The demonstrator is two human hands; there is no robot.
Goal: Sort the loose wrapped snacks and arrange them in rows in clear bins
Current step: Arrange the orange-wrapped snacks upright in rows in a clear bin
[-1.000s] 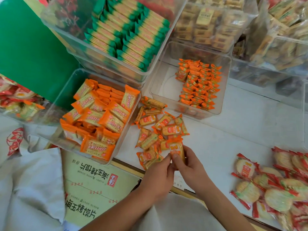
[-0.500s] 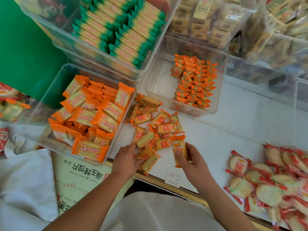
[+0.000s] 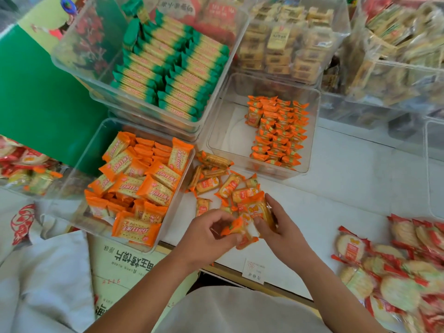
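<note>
At the near edge of the white counter (image 3: 348, 188), the left hand (image 3: 206, 236) curls its fingers round a small orange-wrapped snack (image 3: 234, 228) while the right hand (image 3: 286, 234) grips a short stack of matching packets (image 3: 258, 209), just in front of the loose pile of orange-and-yellow snacks (image 3: 216, 181) lying beside the clear plastic bin (image 3: 230, 131) of neat orange rows.

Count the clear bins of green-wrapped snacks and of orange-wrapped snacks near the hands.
Green-wrapped: 1, the green-pack bin.
Orange-wrapped: 2, the large-pack bin and the small-pack bin.
Total: 3. The lower bin under the green-pack bin is too obscured to count.
</note>
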